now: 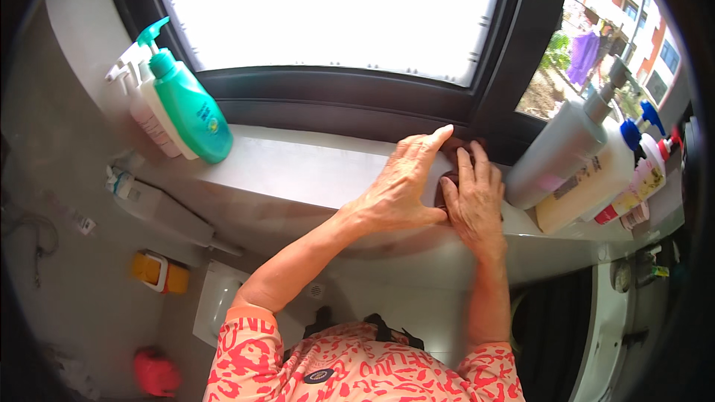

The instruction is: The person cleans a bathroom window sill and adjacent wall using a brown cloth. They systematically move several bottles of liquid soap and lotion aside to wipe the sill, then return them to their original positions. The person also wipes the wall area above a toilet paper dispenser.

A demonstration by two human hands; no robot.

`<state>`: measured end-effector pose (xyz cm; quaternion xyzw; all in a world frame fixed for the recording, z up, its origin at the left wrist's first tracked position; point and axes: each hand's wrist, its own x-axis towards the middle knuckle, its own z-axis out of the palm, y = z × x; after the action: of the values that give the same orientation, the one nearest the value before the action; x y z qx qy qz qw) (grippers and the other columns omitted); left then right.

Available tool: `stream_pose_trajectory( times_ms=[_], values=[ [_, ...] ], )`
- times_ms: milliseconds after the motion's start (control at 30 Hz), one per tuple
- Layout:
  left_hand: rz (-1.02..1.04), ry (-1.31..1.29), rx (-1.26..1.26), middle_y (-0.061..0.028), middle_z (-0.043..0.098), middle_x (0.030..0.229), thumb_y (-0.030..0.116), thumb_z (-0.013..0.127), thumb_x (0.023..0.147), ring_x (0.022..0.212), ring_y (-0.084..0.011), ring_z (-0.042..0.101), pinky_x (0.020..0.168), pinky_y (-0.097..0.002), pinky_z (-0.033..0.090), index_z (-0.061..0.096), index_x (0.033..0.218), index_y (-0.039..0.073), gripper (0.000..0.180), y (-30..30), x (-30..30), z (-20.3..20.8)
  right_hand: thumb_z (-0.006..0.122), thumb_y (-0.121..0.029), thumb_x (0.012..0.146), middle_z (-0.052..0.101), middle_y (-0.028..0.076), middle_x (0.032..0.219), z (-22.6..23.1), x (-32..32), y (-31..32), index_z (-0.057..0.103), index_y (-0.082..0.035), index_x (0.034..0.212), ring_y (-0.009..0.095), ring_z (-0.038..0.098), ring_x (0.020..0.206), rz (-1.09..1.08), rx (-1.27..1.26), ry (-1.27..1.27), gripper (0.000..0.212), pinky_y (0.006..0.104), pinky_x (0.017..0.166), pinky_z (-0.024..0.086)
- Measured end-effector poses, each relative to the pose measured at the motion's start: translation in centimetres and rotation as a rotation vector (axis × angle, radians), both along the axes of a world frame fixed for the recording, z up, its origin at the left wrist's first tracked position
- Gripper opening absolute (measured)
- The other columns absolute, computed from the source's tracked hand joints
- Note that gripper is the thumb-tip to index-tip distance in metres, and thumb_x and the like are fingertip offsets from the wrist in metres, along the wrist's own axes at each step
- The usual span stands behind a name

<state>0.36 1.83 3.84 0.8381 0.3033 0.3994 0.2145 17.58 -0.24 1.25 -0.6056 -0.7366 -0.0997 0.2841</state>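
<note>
Brightly lit white sill, dark window frame; left fingers spread, empty; right fingers bent, hold unclear.

The person wears a pale orange shirt with a coral-red print of irregular blotches and letters; the short sleeves carry the same print; a dark oval badge marks the front; forearms, left hand and right hand are bare.

The green bottle is bearing dark lettering and an emblem. The shirt is displaying large red letters on its left sleeve and a dark badge. The cream bottle is carrying print too small to read.
</note>
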Motion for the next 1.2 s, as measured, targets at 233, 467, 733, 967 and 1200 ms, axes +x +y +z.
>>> stream_pose_trajectory(
  times_ms=[233, 467, 733, 967, 1200],
  values=[
    [0.495, 0.026, 0.443, -0.0166, 0.051, 0.125, 0.007, 0.079, 0.069, 0.112, -0.0307, 0.047, 0.094, -0.041, 0.041, 0.051, 0.123, 0.004, 0.061, -4.8, -10.2, -5.6, 0.061, -0.033, 0.088, 0.04, 0.023, 0.13, 0.0, -2.3, 0.3, 0.046, -0.001, 0.131, 0.037, 0.042, 0.116, -0.052, -0.105, -0.125, 0.056, 0.0493, 0.096, 0.037],
    [0.943, -0.319, 0.426, -0.0146, 0.031, 0.136, 0.008, 0.071, 0.077, 0.122, -0.0269, 0.038, 0.098, -0.0421, 0.036, 0.032, 0.136, 0.001, 0.071, -5.1, -19.1, -6.7, 0.056, -0.034, 0.09, 0.037, 0.024, 0.133, 0.6, -10.5, 0.6, 0.041, 0.001, 0.133, 0.038, 0.04, 0.118, 0.061, -0.146, -0.157, 0.058, 0.0493, 0.096, 0.036],
    [1.02, -0.295, 0.42, -0.016, 0.033, 0.138, 0.013, 0.069, 0.085, 0.122, -0.0287, 0.04, 0.098, -0.0446, 0.037, 0.028, 0.143, 0.002, 0.072, -2.8, -23.0, -4.0, 0.054, -0.035, 0.089, 0.04, 0.022, 0.132, 0.0, -22.7, 2.9, 0.049, 0.006, 0.123, 0.035, 0.045, 0.115, 0.241, -0.078, -0.107, 0.054, 0.0461, 0.087, 0.042],
    [1.028, -0.37, 0.355, -0.0175, 0.035, 0.133, 0.01, 0.07, 0.085, 0.119, -0.0316, 0.042, 0.098, -0.0435, 0.038, 0.029, 0.143, 0.003, 0.071, -1.2, -22.6, -3.3, 0.054, -0.013, 0.08, 0.05, 0.019, 0.122, -0.3, -28.8, 4.4, 0.057, 0.008, 0.111, 0.035, 0.051, 0.103, 0.633, -0.002, -0.048, 0.038, 0.0455, 0.086, 0.043],
    [1.14, -0.319, 0.427, -0.0169, 0.036, 0.131, 0.009, 0.073, 0.083, 0.121, -0.0316, 0.04, 0.099, -0.0447, 0.039, 0.032, 0.14, 0.003, 0.07, 0.2, -22.6, -3.5, 0.055, -0.004, 0.079, 0.052, 0.021, 0.112, -0.2, -21.5, 3.4, 0.058, 0.004, 0.111, 0.037, 0.052, 0.1, 0.368, 0.036, 0.151, 0.033, 0.0445, 0.089, 0.045]
  ],
)
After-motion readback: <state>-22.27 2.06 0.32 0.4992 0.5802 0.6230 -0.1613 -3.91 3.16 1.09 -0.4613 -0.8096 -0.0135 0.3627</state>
